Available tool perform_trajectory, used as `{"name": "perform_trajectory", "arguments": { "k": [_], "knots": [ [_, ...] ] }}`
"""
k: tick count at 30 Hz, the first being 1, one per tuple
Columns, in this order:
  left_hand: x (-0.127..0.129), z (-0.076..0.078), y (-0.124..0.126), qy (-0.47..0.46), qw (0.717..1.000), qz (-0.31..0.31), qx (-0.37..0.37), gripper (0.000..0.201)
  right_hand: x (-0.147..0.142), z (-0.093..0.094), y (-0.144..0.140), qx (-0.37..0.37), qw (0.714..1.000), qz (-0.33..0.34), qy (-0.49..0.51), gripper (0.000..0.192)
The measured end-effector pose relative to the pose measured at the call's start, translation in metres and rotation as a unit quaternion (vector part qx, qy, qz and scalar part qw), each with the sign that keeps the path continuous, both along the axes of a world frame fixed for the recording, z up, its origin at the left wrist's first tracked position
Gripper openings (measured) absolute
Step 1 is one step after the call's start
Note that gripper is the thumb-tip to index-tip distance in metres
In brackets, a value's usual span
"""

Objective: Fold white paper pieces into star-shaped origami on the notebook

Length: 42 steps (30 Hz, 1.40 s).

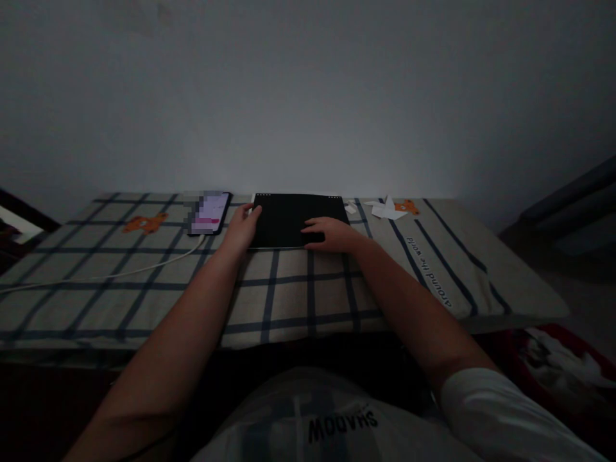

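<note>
A dim scene, and the biggest thing in it is the checked cloth [289, 301], pale with dark blue lines, spread over the surface both arms stretch across. It runs out to either side of the hands and carries a line of printed lettering off to the right of the right forearm.

Next in size, the black sheet [293, 219], a flat dark rectangle lying at the far edge of the cloth, close to the wall. Both hands are on it. The left hand [242, 228] sits at the sheet's left edge, fingers curled round that edge, thumb side toward a thin white strip there; whether it truly pinches the edge or only rests against it, I cannot tell in this light. The right hand [331, 232] lies flat, palm down, fingers spread and relaxed on the sheet's near right part, clasping nothing.

Just to the left of the left hand, a lit phone [210, 212] lies on the cloth, and a white cable [120, 274] trails from it away to the left, passing beside the left forearm.

Beyond the right hand and off to its right, a small folded white paper shape [386, 210] rests on the cloth, with a tiny white scrap [351, 208] between it and the sheet.
</note>
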<state>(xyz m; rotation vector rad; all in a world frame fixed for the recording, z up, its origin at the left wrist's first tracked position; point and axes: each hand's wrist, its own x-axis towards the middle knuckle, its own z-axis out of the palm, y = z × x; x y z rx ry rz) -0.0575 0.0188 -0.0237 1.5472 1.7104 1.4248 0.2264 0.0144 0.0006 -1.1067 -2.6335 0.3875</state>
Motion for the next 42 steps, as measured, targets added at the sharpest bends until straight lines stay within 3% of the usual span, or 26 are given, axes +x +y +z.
{"name": "perform_trajectory", "arguments": {
  "k": [4, 7, 10, 12, 16, 19, 21, 29, 37, 42],
  "knots": [
    [0.005, 0.009, -0.003, -0.094, 0.994, -0.006, -0.061, 0.049, 0.001, 0.001, 0.001, 0.009, 1.0, 0.021, 0.004, 0.036],
    [0.007, 0.015, -0.007, -0.1, 0.993, 0.008, -0.065, 0.044, -0.002, 0.005, -0.001, 0.021, 0.999, 0.03, 0.004, 0.029],
    [0.006, 0.02, -0.013, -0.017, 0.999, 0.05, 0.003, 0.037, -0.007, 0.012, -0.006, 0.066, 0.997, -0.003, -0.034, 0.032],
    [0.005, 0.024, -0.02, 0.093, 0.987, 0.056, 0.118, 0.037, -0.01, 0.015, -0.008, 0.096, 0.993, -0.036, -0.059, 0.034],
    [0.009, 0.031, -0.04, 0.231, 0.93, -0.012, 0.285, 0.027, -0.012, 0.016, -0.007, 0.109, 0.992, -0.067, -0.008, 0.029],
    [0.017, 0.034, -0.055, 0.313, 0.885, -0.139, 0.315, 0.026, -0.009, 0.012, -0.004, 0.104, 0.99, -0.075, 0.062, 0.026],
    [0.022, 0.034, -0.061, 0.347, 0.863, -0.174, 0.323, 0.028, -0.008, 0.01, -0.002, 0.094, 0.99, -0.066, 0.085, 0.022],
    [0.024, 0.03, -0.05, 0.413, 0.848, -0.272, 0.189, 0.027, -0.007, 0.006, 0.0, 0.077, 0.978, -0.088, 0.17, 0.019],
    [0.035, 0.024, -0.044, 0.507, 0.808, -0.298, 0.037, 0.043, -0.008, 0.005, -0.001, 0.076, 0.981, -0.082, 0.159, 0.02],
    [0.039, 0.027, -0.047, 0.539, 0.793, -0.283, 0.028, 0.039, -0.008, 0.004, 0.0, 0.085, 0.98, -0.077, 0.161, 0.018]
  ]
}}
